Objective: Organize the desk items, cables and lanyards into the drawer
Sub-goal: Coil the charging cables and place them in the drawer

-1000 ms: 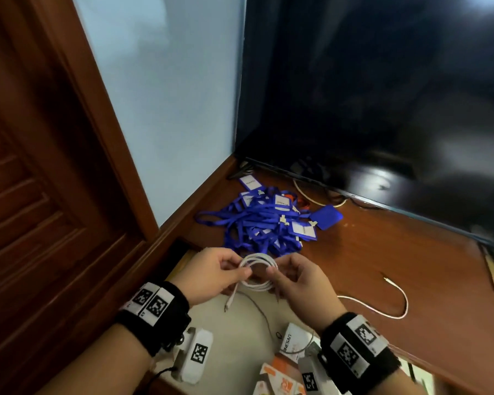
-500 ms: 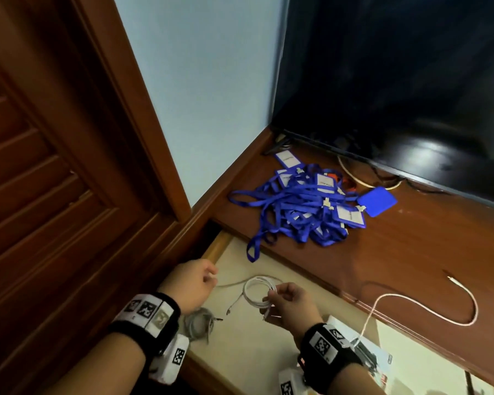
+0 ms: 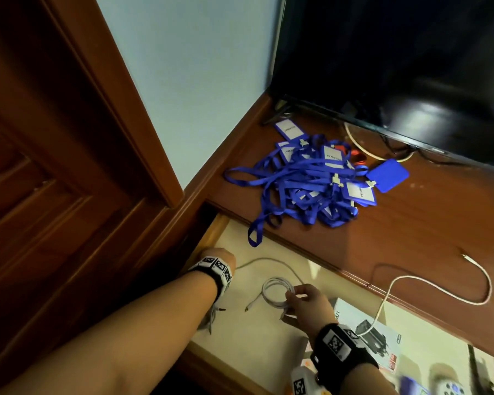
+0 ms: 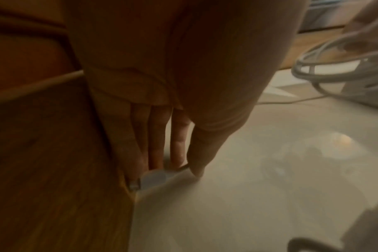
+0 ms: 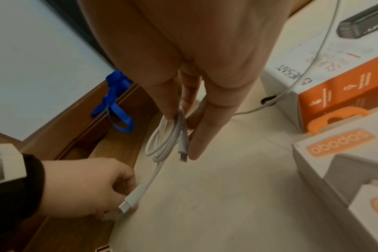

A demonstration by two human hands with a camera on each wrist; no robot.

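A coiled white cable (image 3: 264,293) hangs low over the cream floor of the open drawer (image 3: 257,334); my right hand (image 3: 300,295) pinches it between thumb and fingers. In the right wrist view the coil (image 5: 175,133) dangles from that hand (image 5: 181,122), one plug loose. My left hand (image 3: 220,258) is down in the drawer's left corner. In the left wrist view its fingertips (image 4: 179,158) pinch a white plug (image 4: 153,179) against the wooden wall. A tangle of blue lanyards (image 3: 305,183) with badge holders lies on the desk, one loop hanging over the drawer.
A second white cable (image 3: 439,283) curls on the desk and drops into the drawer over a white product box (image 3: 351,315). Orange and white boxes (image 5: 339,95) fill the drawer's right side. A dark screen (image 3: 397,67) stands behind; a wooden door is on the left.
Both hands dropped from the desk edge into the drawer with the coil. The left hand moved apart to the left corner, drawing out one cable end.
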